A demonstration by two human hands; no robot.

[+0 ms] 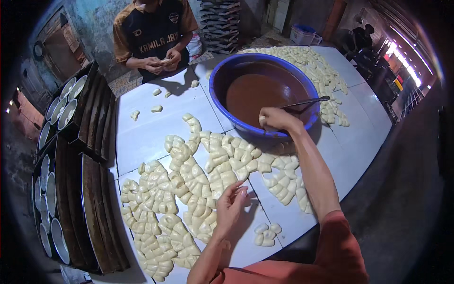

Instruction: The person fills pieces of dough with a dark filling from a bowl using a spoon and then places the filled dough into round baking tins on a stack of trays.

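Observation:
My right hand (279, 119) is over the near rim of a large blue basin (218, 106) filled with brown filling or liquid (253, 93). Its fingers are curled closed; a small pale bit shows at their tips, too hidden to name. My left hand (230, 207) hovers low over the table, fingers loosely bent and apart, holding nothing. Beside it spread many pale dough pieces (191, 182), packed in joined rows. A small cluster of dough pieces (267, 235) lies apart, to the right of my left wrist. A metal spoon or ladle handle (307, 102) leans on the basin's right rim.
Across the white tiled table (142, 102) a co-worker (158, 40) pinches a piece of dough in both hands. Several loose dough pieces (156, 109) lie nearby. Stacked dark trays with round metal tins (51, 194) stand at the left edge. More dough (302, 59) covers the far right.

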